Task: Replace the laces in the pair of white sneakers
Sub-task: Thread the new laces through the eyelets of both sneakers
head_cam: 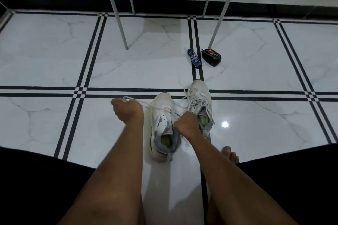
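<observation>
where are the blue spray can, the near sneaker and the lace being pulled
blue spray can (194, 58): head view, middle of its body
near sneaker (161, 104): head view, toe cap
lace (144, 104): head view, taut stretch

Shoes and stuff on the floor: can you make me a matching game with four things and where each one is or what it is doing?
Things:
1. left hand
2. right hand
3. blue bottle
4. black and red box

Places or states:
A. lying on the black tile stripes
B. pulling a white lace out to the side
C. on the floor next to a grey stand leg
D. gripping the near shoe at its tongue

Pairs: 1-B, 2-D, 3-A, 4-C
</observation>
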Demonstrator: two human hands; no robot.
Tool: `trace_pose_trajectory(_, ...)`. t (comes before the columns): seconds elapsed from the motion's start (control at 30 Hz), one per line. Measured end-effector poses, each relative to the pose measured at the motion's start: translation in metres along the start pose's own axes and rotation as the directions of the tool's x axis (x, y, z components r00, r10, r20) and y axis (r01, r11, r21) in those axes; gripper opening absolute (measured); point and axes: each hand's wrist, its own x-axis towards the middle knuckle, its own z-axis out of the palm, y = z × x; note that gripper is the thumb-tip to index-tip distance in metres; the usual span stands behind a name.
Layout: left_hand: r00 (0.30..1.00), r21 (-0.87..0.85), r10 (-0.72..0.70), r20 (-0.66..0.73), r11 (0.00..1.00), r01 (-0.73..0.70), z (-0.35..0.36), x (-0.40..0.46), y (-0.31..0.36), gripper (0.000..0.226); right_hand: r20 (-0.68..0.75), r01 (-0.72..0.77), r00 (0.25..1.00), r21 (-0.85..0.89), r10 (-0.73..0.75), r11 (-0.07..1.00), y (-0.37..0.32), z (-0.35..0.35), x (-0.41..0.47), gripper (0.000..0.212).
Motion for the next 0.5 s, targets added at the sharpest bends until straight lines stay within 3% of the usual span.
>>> trace_pose_trajectory(0.03, 0.998, 0.002, 0.063, -0.004, 0.998, -0.063, -0.004, 0.008, 0.006, 0.015, 0.003, -0.009, 1.000, -0.060, 0.009, 0.998, -0.001, -0.004, -0.001, 0.024)
trace_pose_trajectory(0.07, 0.974, 0.048, 0.204, 0.101, 0.977, -0.210, -0.007, 0.013, 0.011, 0.017, 0.006, 0.000, 1.000, -0.113, 0.000, 0.994, -0.005, -0.009, -0.002, 0.014)
trace_pose_trajectory(0.1, 0.891, 0.098, 0.350, 0.290, 0.915, -0.392, -0.007, 0.015, 0.016, 0.018, -0.011, 0.008, 1.000, -0.153, -0.009, 0.988, -0.009, -0.012, -0.001, 0.024)
trace_pose_trajectory(0.17, 0.632, 0.129, 0.427, 0.647, 0.755, -0.643, -0.002, 0.013, 0.027, 0.018, -0.060, 0.092, 0.993, -0.138, -0.102, 0.986, -0.020, -0.020, 0.004, 0.059)
trace_pose_trajectory(0.2, 0.526, 0.121, 0.420, 0.740, 0.685, -0.718, 0.001, 0.011, 0.033, 0.018, -0.078, 0.188, 0.978, -0.094, -0.195, 0.978, -0.027, -0.024, 0.006, 0.069)
trace_pose_trajectory(0.27, 0.417, 0.083, 0.427, 0.803, 0.612, -0.786, 0.005, 0.008, 0.047, 0.019, -0.041, 0.350, 0.936, 0.052, -0.349, 0.935, -0.043, -0.029, 0.010, 0.065)
trace_pose_trajectory(0.33, 0.378, 0.023, 0.450, 0.809, 0.619, -0.785, 0.006, 0.007, 0.057, 0.019, 0.011, 0.363, 0.928, 0.194, -0.372, 0.911, -0.055, -0.030, 0.016, 0.035)
trace_pose_trajectory(0.4, 0.381, 0.004, 0.454, 0.806, 0.639, -0.769, 0.006, 0.008, 0.062, 0.017, -0.008, 0.371, 0.925, 0.251, -0.381, 0.894, -0.059, -0.029, 0.018, 0.023)
trace_pose_trajectory(0.5, 0.499, 0.061, 0.460, 0.735, 0.688, -0.723, 0.008, 0.012, 0.053, 0.008, -0.127, 0.378, 0.926, 0.273, -0.357, 0.885, -0.051, -0.029, 0.022, 0.017)
